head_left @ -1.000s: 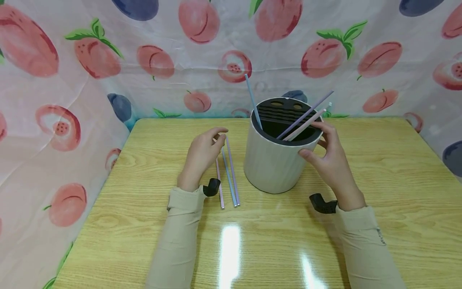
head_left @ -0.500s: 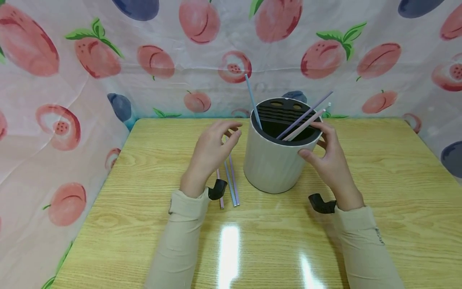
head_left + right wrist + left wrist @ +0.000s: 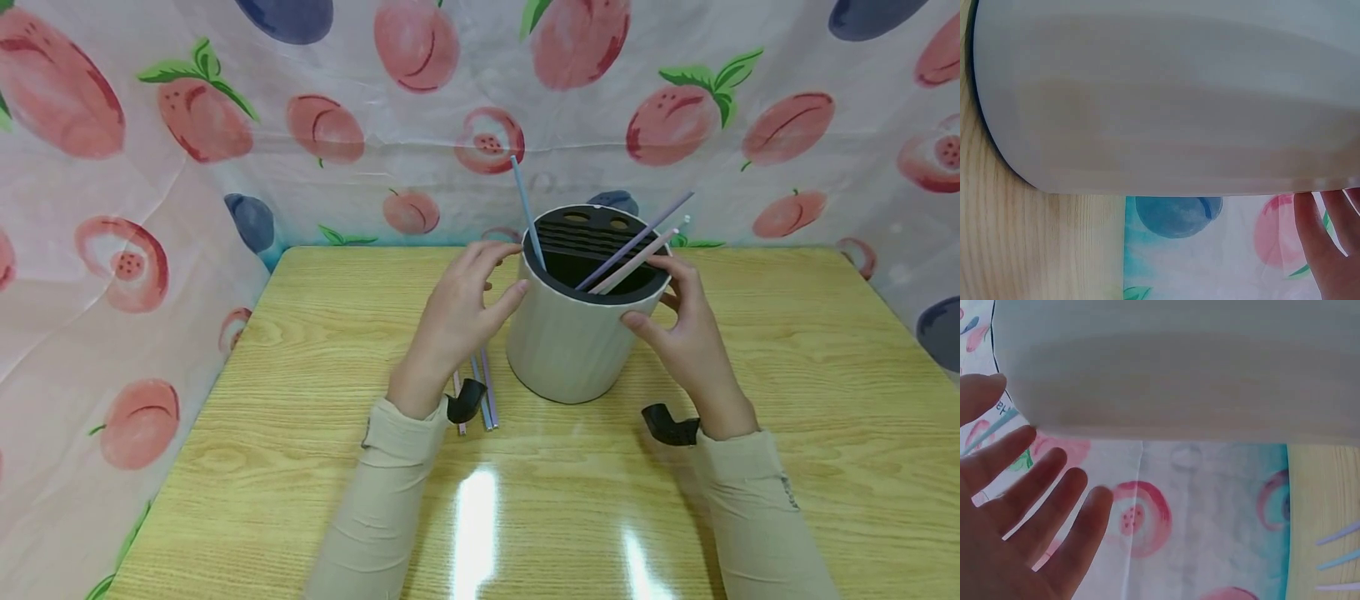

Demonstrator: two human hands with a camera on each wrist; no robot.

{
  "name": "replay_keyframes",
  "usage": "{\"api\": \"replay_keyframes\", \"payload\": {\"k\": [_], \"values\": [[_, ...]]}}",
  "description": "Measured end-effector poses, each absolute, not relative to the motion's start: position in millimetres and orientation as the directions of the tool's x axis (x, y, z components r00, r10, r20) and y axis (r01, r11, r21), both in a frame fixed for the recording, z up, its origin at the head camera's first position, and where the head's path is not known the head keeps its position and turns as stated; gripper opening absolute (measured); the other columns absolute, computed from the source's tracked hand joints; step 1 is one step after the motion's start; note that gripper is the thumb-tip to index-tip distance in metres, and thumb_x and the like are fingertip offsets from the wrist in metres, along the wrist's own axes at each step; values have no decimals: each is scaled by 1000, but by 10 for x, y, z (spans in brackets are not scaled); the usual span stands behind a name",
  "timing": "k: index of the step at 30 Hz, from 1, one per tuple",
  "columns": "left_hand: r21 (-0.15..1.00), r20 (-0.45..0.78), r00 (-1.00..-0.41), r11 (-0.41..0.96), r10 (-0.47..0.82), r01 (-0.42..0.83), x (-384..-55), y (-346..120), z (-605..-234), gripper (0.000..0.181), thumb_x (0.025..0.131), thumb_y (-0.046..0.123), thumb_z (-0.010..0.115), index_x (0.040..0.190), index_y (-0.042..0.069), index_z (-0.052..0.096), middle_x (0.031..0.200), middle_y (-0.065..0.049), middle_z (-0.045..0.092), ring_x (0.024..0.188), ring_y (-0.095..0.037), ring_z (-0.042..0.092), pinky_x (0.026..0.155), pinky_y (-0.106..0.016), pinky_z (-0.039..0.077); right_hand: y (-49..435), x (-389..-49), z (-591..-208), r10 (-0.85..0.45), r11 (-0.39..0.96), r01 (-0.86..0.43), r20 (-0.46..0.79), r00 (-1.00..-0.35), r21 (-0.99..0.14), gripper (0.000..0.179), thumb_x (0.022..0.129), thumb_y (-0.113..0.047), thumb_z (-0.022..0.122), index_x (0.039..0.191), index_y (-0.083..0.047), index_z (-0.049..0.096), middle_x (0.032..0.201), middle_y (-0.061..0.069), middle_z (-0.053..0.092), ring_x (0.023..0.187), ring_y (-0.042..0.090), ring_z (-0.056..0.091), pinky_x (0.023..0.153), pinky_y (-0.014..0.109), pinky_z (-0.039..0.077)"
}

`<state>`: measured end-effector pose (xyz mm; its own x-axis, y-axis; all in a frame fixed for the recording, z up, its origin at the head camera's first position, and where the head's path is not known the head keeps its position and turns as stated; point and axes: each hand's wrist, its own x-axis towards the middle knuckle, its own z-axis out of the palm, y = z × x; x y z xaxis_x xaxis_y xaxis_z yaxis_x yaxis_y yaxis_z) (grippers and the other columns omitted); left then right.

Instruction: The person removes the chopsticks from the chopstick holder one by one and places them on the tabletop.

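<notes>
A cream round utensil holder (image 3: 566, 354) with a black slotted top stands upright on the table. Several slim sticks lean in its front opening, among them a blue stick (image 3: 528, 212) at the left, a purple stick (image 3: 637, 240) and a pink stick (image 3: 636, 265). My right hand (image 3: 690, 333) grips its right rim, thumb on the outer wall and index finger over the edge. At the left rim is my left hand (image 3: 461, 321), its fingers spread and thumb tip right by the wall. In the left wrist view the fingers (image 3: 1054, 506) hold nothing.
Beneath my left hand, a loose purple stick (image 3: 491, 396), blue stick (image 3: 486, 408) and pink stick (image 3: 461, 421) lie on the wooden table (image 3: 300, 375), partly hidden. A peach-print cloth (image 3: 337, 192) hangs close behind the table and along its left side.
My left hand has moved right from above the loose sticks to the holder's left rim, its fingers spreading wider. The right hand and the holder have stayed in place.
</notes>
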<state>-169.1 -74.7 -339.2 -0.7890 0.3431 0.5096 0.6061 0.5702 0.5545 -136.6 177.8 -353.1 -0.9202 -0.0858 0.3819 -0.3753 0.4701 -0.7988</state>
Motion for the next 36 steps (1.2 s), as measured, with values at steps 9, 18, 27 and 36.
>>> {"api": "replay_keyframes", "payload": {"k": [9,18,27,36], "values": [[494,573,-732,556,369,668,-1668,-635,-3364,45,87,36,56,125,12,51,131,-5,44,122,-18,35,101,-31,26,1892,-1492,-3708,-85,478,-381,390,-917,-791,66,80,-16,67,135,-18,30,142,-3,23,128,13,25,99,41,29],[406,613,-661,546,432,733,-1633,-502,-3363,39,86,36,57,118,15,57,127,-6,49,127,-23,29,104,-37,19,1901,-1503,-3713,-89,477,-393,401,-912,-786,66,80,-15,67,135,-20,30,142,-3,23,128,13,26,99,34,30],[316,605,-625,572,494,757,-1501,-312,-3350,37,87,39,54,118,19,58,119,1,53,126,-19,29,106,-43,9,1767,-1417,-3521,-108,433,-415,412,-905,-800,61,82,-10,64,133,-5,30,141,10,24,128,23,25,97,51,27],[374,573,-677,588,462,717,-1488,-233,-3326,33,88,37,53,112,16,60,118,3,52,124,-15,30,104,-39,15,1754,-1390,-3440,-106,450,-410,409,-906,-793,60,82,-11,64,131,-1,30,141,14,23,127,26,26,97,51,27]]}}
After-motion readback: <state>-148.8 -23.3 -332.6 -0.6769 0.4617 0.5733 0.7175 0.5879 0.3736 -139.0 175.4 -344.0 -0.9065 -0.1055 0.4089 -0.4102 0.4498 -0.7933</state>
